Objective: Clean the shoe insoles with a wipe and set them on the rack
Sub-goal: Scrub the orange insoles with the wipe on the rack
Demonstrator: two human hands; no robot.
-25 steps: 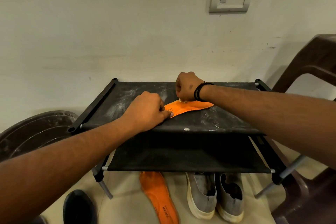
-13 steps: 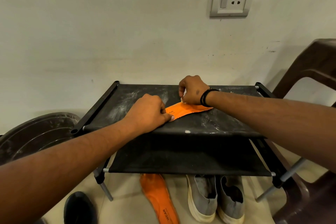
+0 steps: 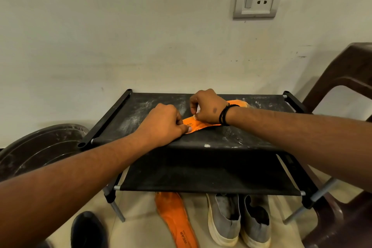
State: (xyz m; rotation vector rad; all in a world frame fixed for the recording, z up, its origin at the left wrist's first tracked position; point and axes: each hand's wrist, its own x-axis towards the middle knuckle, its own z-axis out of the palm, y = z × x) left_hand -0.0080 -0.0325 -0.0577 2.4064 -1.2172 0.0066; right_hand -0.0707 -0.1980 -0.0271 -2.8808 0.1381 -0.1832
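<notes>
An orange insole (image 3: 196, 126) is held flat on the rack's (image 3: 231, 139) top shelf by the left hand (image 3: 164, 124), fingers curled and pinching its near end; a pale wipe (image 3: 198, 109) is gripped in the curled fingers of the right hand (image 3: 208, 107), pressed on the insole

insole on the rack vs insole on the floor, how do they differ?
The insole on the rack lies across the rack's top shelf; the insole on the floor lies under the rack beside the grey shoes. The rack one is held by the left hand and right hand and mostly hidden; the floor one is untouched and shows nearly whole. Both are orange with dark print.
</notes>
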